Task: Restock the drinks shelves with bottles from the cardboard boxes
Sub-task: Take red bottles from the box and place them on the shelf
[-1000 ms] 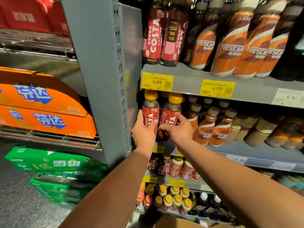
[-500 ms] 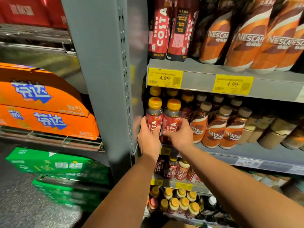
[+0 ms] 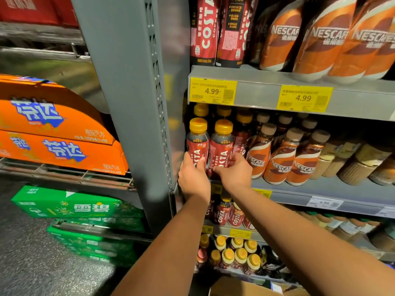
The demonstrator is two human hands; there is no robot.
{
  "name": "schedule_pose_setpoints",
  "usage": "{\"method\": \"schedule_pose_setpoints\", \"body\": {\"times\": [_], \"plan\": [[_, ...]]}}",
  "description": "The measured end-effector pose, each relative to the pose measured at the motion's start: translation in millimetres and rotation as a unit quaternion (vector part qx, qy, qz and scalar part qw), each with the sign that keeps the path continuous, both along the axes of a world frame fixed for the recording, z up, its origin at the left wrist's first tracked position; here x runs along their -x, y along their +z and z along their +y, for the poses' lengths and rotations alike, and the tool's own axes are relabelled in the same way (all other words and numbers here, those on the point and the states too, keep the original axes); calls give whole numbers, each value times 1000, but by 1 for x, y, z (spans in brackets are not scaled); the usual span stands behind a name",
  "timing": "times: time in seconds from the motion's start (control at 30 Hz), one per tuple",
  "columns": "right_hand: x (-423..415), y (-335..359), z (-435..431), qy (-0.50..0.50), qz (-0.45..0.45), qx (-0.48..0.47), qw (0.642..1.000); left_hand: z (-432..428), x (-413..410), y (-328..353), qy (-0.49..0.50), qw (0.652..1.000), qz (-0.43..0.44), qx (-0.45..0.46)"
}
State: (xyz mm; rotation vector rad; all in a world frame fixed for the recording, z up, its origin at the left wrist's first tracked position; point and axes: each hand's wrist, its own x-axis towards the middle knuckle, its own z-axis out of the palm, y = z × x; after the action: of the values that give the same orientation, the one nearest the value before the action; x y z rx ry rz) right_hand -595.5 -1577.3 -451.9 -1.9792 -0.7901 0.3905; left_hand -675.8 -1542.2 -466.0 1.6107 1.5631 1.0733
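At the front of the middle shelf (image 3: 320, 190), the left hand (image 3: 193, 180) is wrapped around the bottom of a red Costa coffee bottle (image 3: 197, 144) with a yellow cap. Its thumb lies across the label and its fingers curl round the far side. The right hand (image 3: 235, 174) is closed on the second Costa bottle (image 3: 221, 146), just beside the first. Both bottles stand upright and touch each other, right next to the grey shelf post (image 3: 132, 103).

Behind these two bottles stand more yellow caps (image 3: 202, 110) in the dark. To the right is a row of orange Nescafe bottles (image 3: 282, 159) with brown caps, and then some tan bottles, too blurry to read.

On the shelf above stand big Costa bottles (image 3: 205, 33) and big Nescafe bottles (image 3: 320, 43). Two yellow price tags (image 3: 212, 91) on its edge say 4.99.

Below the arms, small Costa bottles (image 3: 223, 214) fill the next shelf down, and lower still are more bottles with yellow caps (image 3: 239, 255). A corner of a cardboard box (image 3: 241, 287) shows at the very bottom.

Left of the post sit orange drink cartons (image 3: 59, 146), and under them green cartons (image 3: 64, 205).
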Motion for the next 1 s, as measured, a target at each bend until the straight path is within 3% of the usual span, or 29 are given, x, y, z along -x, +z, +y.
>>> {"method": "schedule_pose_setpoints", "body": {"times": [0.17,0.37,0.5,0.63,0.8,1.0], "plan": [[1,-1,-5,14,8,2,1000,2,-5,-1,11,1000,6,23],[3,1,-20,58,38,55,996,-29,9,-12,-13,994,-12,112],[-1,8,-45,127,-30,113,985,-46,27,-11,-113,983,144,-7],[-9,1,-79,203,-156,217,942,-74,34,3,-215,922,320,-45],[-18,-35,-128,243,-149,312,906,-119,28,-16,-273,864,423,-18],[-28,-109,-199,213,-59,384,896,-176,23,-91,-323,830,454,16]]}}
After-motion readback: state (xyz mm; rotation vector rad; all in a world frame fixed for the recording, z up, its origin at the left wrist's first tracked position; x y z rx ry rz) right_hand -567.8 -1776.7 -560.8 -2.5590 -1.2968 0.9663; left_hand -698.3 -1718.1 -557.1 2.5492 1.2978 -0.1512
